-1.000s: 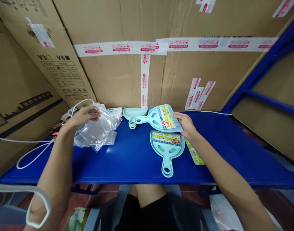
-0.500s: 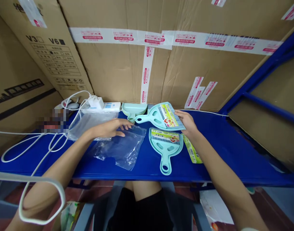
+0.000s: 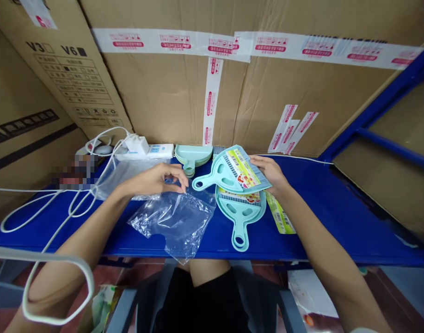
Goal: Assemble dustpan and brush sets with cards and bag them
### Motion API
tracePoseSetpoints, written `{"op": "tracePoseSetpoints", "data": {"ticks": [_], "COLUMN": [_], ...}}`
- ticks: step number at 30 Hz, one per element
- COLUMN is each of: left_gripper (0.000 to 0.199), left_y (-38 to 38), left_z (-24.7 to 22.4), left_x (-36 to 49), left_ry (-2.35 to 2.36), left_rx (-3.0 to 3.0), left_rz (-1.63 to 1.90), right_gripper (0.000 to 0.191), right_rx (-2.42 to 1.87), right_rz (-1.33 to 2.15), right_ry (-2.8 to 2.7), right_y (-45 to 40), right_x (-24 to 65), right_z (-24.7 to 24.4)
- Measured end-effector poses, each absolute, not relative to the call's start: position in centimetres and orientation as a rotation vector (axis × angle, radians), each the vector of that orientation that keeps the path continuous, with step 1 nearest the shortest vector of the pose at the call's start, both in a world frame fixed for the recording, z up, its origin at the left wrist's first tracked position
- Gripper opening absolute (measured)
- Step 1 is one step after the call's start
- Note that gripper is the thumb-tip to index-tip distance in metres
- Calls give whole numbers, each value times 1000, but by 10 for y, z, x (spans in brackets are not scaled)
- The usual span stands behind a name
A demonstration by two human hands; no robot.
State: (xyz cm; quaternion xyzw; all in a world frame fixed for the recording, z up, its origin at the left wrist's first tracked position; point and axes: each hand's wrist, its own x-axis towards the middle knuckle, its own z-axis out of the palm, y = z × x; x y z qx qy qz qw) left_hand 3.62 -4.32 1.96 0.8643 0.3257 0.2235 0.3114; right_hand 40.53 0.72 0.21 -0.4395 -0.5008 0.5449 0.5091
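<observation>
My left hand (image 3: 166, 179) pinches the upper edge of a clear plastic bag (image 3: 179, 222), which hangs slightly over the table's front edge. My right hand (image 3: 271, 173) grips the wide end of a mint dustpan and brush set (image 3: 232, 171) with a yellow-green label; its handle points left. Beneath and in front of it lies a second mint dustpan set (image 3: 238, 215), handle toward me. Beside that set is a yellow-green label card (image 3: 281, 213). A stack of pale green dustpans (image 3: 193, 157) rests at the back, just beyond my left fingers.
More clear bags (image 3: 128, 173) lie at the left of the blue table (image 3: 326, 222). White cables (image 3: 71, 210) loop across the left side, near a power strip (image 3: 159, 151). A cardboard wall (image 3: 163, 97) stands behind, and a blue metal frame (image 3: 395, 145) at the right.
My left hand has closed on the clear bag's edge, and the bag has lifted and shifted a little toward me. The held dustpan set has tilted slightly. The view has shifted a little.
</observation>
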Motion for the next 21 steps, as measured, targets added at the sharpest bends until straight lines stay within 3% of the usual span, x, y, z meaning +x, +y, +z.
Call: {"op": "tracePoseSetpoints", "data": {"ticks": [6, 21], "left_gripper": [10, 18], "left_y": [-51, -53], "left_z": [28, 17], "left_x": [35, 55], "left_ry": [754, 773], "left_rx": [2212, 2144], "left_rz": [639, 773], "right_gripper": [22, 28], "right_rx": [-1020, -1073], "right_rz": [1482, 1533], "right_ry": [-1247, -1354], "right_y": [-6, -23], "right_x": [391, 383], "right_z": [5, 12]}}
